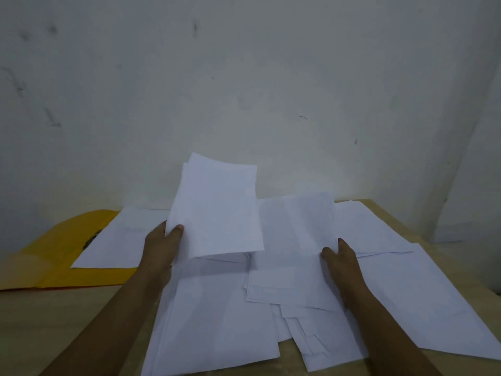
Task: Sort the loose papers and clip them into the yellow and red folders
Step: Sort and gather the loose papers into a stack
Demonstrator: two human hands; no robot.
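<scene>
Sorting step: left hand (160,246) pinches a raised sheaf (217,207), right hand (340,257) grips another sheet (295,240); next, filing in the yellow folder (62,253) at the bench's (54,321) far left edge.

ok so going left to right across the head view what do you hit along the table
yellow folder → sheet lying on the folder → left hand → raised sheaf of papers it holds → right hand, gripping a sheet's edge → spread sheets at the right end of the table
</scene>
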